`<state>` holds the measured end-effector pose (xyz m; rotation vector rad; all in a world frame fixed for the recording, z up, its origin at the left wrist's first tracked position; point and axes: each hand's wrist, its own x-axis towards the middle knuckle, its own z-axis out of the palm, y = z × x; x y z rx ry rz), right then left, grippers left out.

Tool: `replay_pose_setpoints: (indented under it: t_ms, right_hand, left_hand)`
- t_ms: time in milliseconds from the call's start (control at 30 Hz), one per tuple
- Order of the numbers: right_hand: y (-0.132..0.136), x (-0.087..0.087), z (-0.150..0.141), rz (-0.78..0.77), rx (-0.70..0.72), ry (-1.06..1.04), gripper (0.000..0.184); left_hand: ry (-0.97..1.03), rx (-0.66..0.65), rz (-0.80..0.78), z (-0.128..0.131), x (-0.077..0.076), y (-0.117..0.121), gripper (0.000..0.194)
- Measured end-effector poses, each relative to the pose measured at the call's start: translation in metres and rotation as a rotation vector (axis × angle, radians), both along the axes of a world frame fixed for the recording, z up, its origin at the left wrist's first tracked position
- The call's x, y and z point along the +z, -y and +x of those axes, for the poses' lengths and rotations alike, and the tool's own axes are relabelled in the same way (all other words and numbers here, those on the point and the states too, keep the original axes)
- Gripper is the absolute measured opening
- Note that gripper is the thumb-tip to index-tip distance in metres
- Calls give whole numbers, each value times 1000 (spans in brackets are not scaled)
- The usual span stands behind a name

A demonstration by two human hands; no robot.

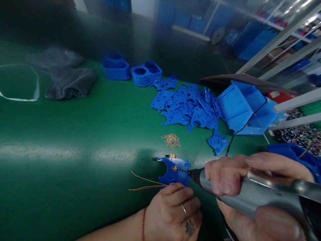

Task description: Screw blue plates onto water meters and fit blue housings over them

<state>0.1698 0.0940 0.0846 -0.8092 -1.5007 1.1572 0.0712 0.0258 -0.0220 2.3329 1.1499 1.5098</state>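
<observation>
My left hand (pixel 174 211), fingers closed, pinches the near edge of a flat blue plastic plate (pixel 184 173). Thin yellow and red wires (pixel 147 186) stick out to the left beside its fingertips. Wrapped in my right hand (pixel 230 174) is a grey electric screwdriver (pixel 240 194), pointing left. Its thin bit reaches a round brass piece (pixel 175 168) on the plate; whether a screw sits under the tip is too small to tell. Another brass piece (pixel 172 156) shows at the plate's far edge. Just beyond lies a small heap of tiny brass-coloured screws (pixel 172 141).
Many blue plastic plates (pixel 188 105) lie piled behind the screws, with a single plate (pixel 217 143) nearer. A blue bin (pixel 238 107) rests tipped at right. Two blue housings (pixel 146 73) and a dark cloth-like item (pixel 71 82) sit farther back. Bundled wires (pixel 296 129) lie at far right.
</observation>
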Motion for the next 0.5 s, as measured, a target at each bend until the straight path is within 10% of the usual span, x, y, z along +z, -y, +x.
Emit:
replay_pose_setpoints:
  t_ms: [500]
  right_hand:
    - [0, -2, 5, -30, 42, -44, 25]
  left_hand:
    - [41, 21, 20, 4, -1, -1, 13]
